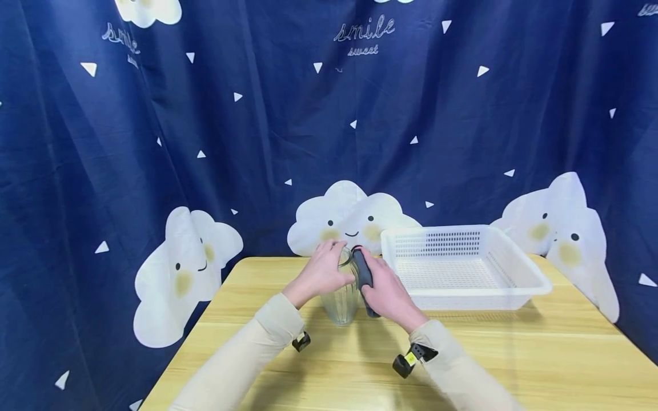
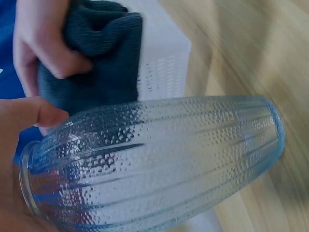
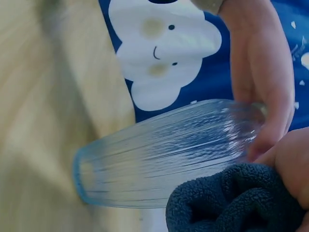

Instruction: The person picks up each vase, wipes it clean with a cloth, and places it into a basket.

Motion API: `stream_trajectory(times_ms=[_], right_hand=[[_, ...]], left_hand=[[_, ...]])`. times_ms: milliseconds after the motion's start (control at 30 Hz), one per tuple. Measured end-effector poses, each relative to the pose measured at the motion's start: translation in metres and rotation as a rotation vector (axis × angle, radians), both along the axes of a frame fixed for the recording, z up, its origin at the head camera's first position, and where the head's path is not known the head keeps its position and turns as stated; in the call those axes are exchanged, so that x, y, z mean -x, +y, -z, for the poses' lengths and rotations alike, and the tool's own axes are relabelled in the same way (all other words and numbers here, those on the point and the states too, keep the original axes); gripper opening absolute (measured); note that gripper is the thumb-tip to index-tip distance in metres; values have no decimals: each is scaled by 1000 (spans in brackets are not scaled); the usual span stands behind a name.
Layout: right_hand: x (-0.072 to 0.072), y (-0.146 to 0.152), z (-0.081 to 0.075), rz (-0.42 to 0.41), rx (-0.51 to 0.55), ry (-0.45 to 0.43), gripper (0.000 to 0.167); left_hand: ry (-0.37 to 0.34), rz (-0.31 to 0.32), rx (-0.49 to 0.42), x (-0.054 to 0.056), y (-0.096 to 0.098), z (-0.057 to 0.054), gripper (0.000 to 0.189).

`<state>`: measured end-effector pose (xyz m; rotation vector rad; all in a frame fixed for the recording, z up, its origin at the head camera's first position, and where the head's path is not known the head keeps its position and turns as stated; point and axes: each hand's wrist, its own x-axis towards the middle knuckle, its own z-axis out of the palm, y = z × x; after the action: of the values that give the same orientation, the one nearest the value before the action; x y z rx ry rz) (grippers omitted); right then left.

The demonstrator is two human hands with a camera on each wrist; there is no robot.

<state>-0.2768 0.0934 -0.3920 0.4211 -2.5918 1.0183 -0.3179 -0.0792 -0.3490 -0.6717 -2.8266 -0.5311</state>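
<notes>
A clear, ribbed glass vase [image 1: 340, 308] with a bumpy texture stands over the table, its narrower base downward. My left hand [image 1: 324, 270] grips it around the neck at the top, thumb along the side in the left wrist view, where the vase [image 2: 188, 150] fills the middle. On the other side my right hand [image 1: 386, 290] holds a folded dark blue-grey towel [image 1: 362, 270], fingers curled around it. In the right wrist view the towel [image 3: 236, 193] overlaps the vase's upper side, close to the left hand [image 3: 263, 72].
A white plastic basket [image 1: 462, 293] with perforated walls sits at the back right of the wooden table [image 1: 540, 348], just beyond the right hand. Behind the table's far edge hangs a navy curtain [image 1: 308, 114] with smiling clouds.
</notes>
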Motion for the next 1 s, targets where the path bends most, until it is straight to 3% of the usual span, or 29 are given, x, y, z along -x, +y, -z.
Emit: stream_trajectory(times_ms=[167,333,500,733,867,1000], right_hand=[[2,-6,1,30,-66,19,90],[5,-9,15,24,-94,-81,92],[11,-9,33,-17,-106,-183,89],[19,-11,67,-73,-178,-235,86],[20,-9,69,-83,-178,-238,84],[17,-6,61,-82,-131,-229,81]], left_hand=[[9,4,-70,-2,-1,3,67],[24,-1,-76,-1,-3,5,66],[40,2,-74,1,-3,6,65],[62,0,-86,3,-4,7,65],[78,-8,-80,5,-4,9,72],[102,-19,-57,6,-2,12,79]])
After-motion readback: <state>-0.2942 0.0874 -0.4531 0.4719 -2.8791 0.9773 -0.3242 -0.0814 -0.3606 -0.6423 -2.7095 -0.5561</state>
